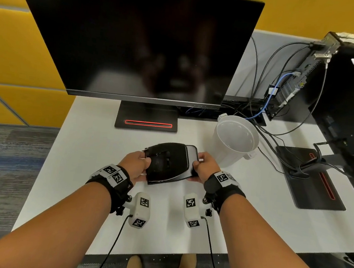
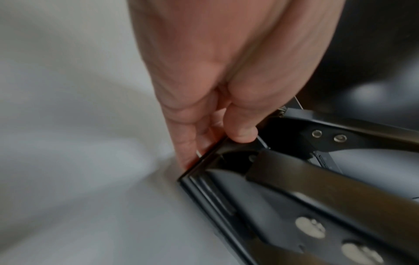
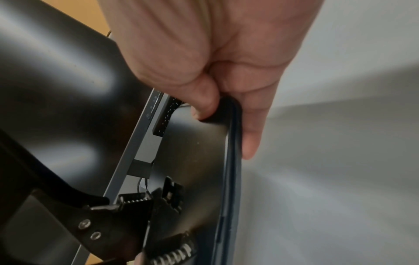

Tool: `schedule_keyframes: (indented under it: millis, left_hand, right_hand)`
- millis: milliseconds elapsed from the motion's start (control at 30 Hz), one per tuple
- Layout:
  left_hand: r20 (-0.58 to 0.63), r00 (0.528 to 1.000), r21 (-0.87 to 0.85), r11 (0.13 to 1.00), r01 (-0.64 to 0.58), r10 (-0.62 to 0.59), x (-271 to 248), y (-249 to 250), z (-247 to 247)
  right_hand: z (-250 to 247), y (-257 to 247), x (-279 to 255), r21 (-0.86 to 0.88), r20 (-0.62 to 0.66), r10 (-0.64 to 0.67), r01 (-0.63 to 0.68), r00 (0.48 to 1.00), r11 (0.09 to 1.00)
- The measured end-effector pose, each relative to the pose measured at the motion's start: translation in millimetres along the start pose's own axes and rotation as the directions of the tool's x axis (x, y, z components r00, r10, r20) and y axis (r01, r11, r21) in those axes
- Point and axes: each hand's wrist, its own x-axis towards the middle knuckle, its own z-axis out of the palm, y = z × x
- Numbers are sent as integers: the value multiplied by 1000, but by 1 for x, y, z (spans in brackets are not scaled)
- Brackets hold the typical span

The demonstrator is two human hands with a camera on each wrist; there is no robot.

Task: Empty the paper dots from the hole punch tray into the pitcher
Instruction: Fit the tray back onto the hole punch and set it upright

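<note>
A black hole punch (image 1: 169, 162) is held just above the white table, between both hands. My left hand (image 1: 136, 164) pinches its left corner (image 2: 217, 152), thumb on top and fingers underneath. My right hand (image 1: 204, 166) grips the right edge of the base (image 3: 231, 143), thumb over the rim and fingers behind it. The punch's lever (image 2: 317, 188) and rivets show in the wrist views. An empty white pitcher (image 1: 235, 139) stands on the table to the right and a little beyond the punch. No paper dots are visible.
A dark monitor (image 1: 137, 41) on its stand (image 1: 147, 118) fills the back of the table (image 1: 83, 157). Cables (image 1: 265, 125), a small computer (image 1: 293, 84) and a second monitor stand (image 1: 314, 183) crowd the right side close behind the pitcher.
</note>
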Motion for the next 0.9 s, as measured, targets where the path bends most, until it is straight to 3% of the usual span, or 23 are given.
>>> schedule_keyframes:
  millis: [200,433,700,900]
  left_hand:
    - [-6,1000,42,999,-10,10,1,1,-6]
    - [14,999,136,990,-40,38,-2,-1,-9]
    - [3,998,136,988,-66,67,-2,2,-11]
    - [-60,997,115,992,-41,49,3,4,-15]
  right_hand:
    - [5,-3,-5,-95,7,-64,65,998,993]
    - [7,-15,-6,-392,-7,-250,227,968,892]
    - [7,-13,0,-367,-20,-211,189,977,911]
    - [11,-9,-9,-265,13,-17,20,1000,964]
